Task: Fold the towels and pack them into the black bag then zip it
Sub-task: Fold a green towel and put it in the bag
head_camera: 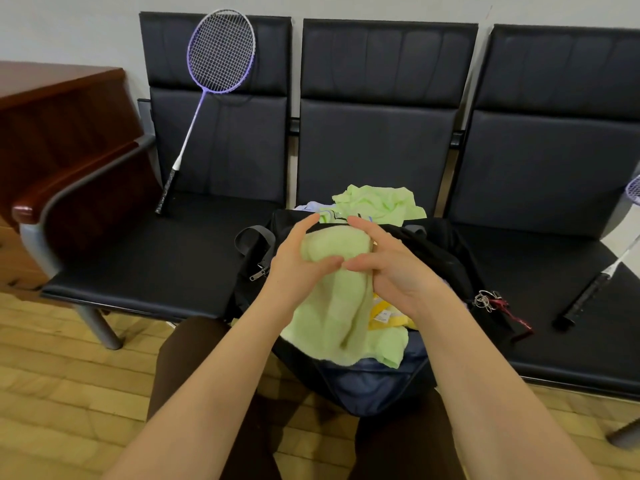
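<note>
A light green towel [332, 289] is held between the left hand [294, 258] and right hand [394, 271], gripped by curled fingers and thumbs. It is draped over the open black bag [433, 258].

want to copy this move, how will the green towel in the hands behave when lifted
Probably floppy: the green towel drapes and sags below the left hand and right hand over the bag. Likely light, since fingers alone hold it. Its fuzzy pile suggests it won't slip, though a fold may fall open.
</note>
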`<state>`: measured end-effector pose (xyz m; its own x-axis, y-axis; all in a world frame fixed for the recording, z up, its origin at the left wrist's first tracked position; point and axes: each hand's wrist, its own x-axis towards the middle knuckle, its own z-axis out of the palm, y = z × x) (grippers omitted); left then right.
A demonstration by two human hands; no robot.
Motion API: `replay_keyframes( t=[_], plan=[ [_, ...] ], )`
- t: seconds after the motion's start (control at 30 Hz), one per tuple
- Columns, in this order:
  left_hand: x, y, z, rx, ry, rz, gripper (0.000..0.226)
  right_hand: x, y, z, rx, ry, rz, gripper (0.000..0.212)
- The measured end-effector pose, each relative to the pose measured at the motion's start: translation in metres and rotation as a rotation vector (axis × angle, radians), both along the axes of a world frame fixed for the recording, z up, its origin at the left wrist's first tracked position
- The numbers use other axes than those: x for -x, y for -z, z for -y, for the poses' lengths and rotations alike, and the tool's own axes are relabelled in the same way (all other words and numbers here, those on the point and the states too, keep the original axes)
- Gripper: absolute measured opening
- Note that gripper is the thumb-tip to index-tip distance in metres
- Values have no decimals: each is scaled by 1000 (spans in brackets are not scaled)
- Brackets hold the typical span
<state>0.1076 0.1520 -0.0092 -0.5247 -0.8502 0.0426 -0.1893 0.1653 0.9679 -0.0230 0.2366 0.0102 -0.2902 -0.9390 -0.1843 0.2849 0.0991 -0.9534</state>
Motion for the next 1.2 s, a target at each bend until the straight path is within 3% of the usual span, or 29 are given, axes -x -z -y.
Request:
replay_keyframes(
  t=[0.13, 0.2, 0.27, 0.3, 0.4, 0.5, 0.63, 0.77, 0.97, 1.07, 1.13, 1.2],
  plan=[
    [0, 0, -6, -127, 28, -108, 44, -1, 1, 3, -104, -2, -246, 80],
    [-3, 0, -4, -135, 100, -57, 60, 2, 2, 4, -132, 36, -278, 80],
    [-5, -2, 1, -63, 141, 87, 75, 6, 3, 4, -124, 37, -264, 67],
    [-6, -3, 2, -7, 138, 158, 71, 6, 3, 4, -115, 28, -280, 58],
    [-6, -8, 3, 122, 133, 226, 26, 6, 2, 2, -89, 24, -402, 35],
    [-9, -14, 5, 141, 145, 200, 33, 6, 1, -1, -94, 49, -457, 32],
    [-15, -20, 2, -113, 179, 58, 15, 5, 1, -6, -75, 31, -290, 25],
    [-15, -22, -2, -302, 145, -53, 51, 1, 11, -11, -44, -41, 26, 30],
    [-6, -7, -13, -437, -65, -181, 44, 2, 20, -7, -99, 148, 61, 27],
    [-1, 7, -37, -469, -260, -247, 59, 10, 21, 0, -49, 217, 129, 25],
    [3, 19, -52, -621, -243, -338, 67, 12, 20, 1, -14, 205, 144, 23],
    [9, 23, -62, -811, -158, -433, 56, 14, 19, 1, 4, 186, 157, 26]
  ],
)
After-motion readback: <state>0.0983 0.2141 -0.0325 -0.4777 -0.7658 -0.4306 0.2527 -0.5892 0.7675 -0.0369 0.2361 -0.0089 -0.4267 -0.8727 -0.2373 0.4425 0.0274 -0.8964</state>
